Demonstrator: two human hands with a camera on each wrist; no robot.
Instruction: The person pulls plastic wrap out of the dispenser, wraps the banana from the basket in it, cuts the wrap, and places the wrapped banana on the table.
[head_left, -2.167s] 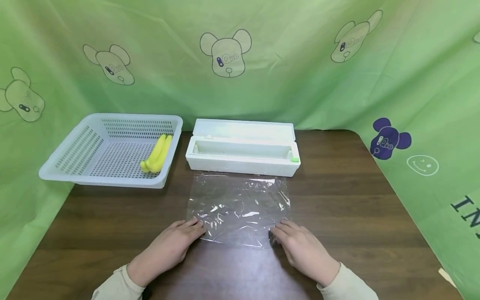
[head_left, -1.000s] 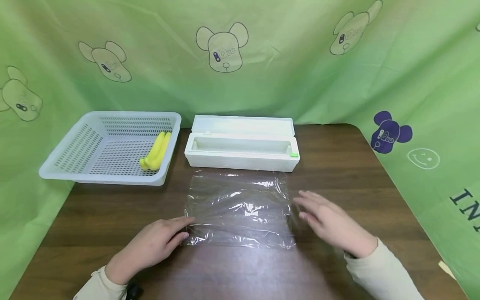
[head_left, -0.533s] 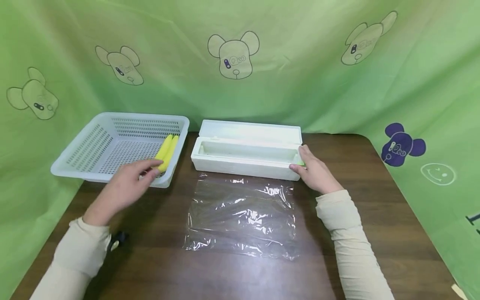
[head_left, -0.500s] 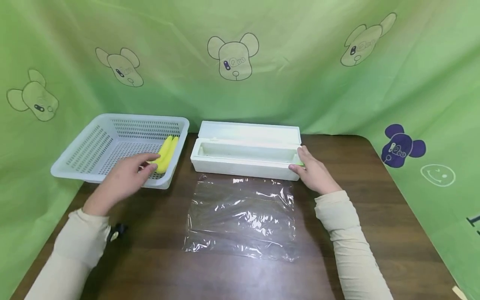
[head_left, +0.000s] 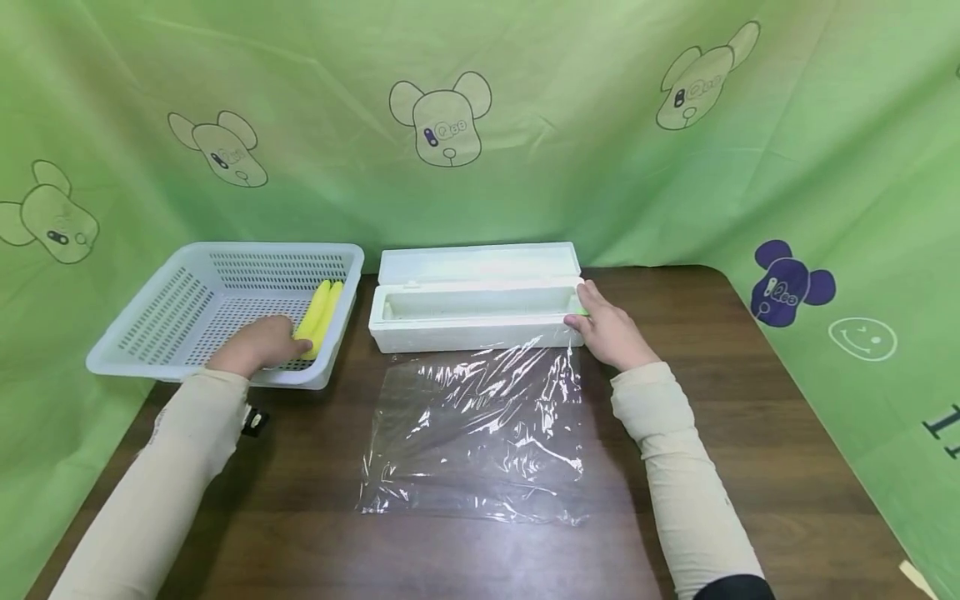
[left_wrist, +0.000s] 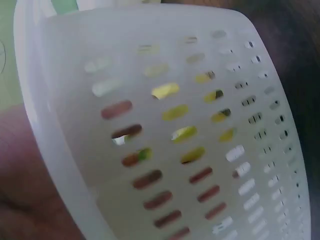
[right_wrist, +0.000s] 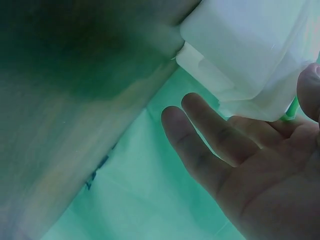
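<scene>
A bunch of yellow bananas (head_left: 320, 315) lies at the right side of a white perforated basket (head_left: 210, 250). My left hand (head_left: 258, 342) reaches into the basket and grips the stem end, thumb against the yellow skin and other fingers mostly hidden. In the left wrist view, yellow and finger colour show through the basket wall (left_wrist: 75, 125). My right hand (head_left: 611, 329) holds the right end of a white cling film dispenser (head_left: 472, 337), thumb over its front edge near a green tab (right_wrist: 291, 109). Its lid (head_left: 480, 263) is tipped back. Clear cling film (head_left: 472, 442) lies spread before it.
A brown wooden table (head_left: 720, 467) carries everything. Green cloth (head_left: 555, 192) with mouse-head prints hangs behind and along both sides. The basket stands to the left of the dispenser, with a narrow gap between them.
My left hand left the film's near left corner and went into the basket to the bananas. The right hand moved from the film's near right side up to the dispenser's right end.
</scene>
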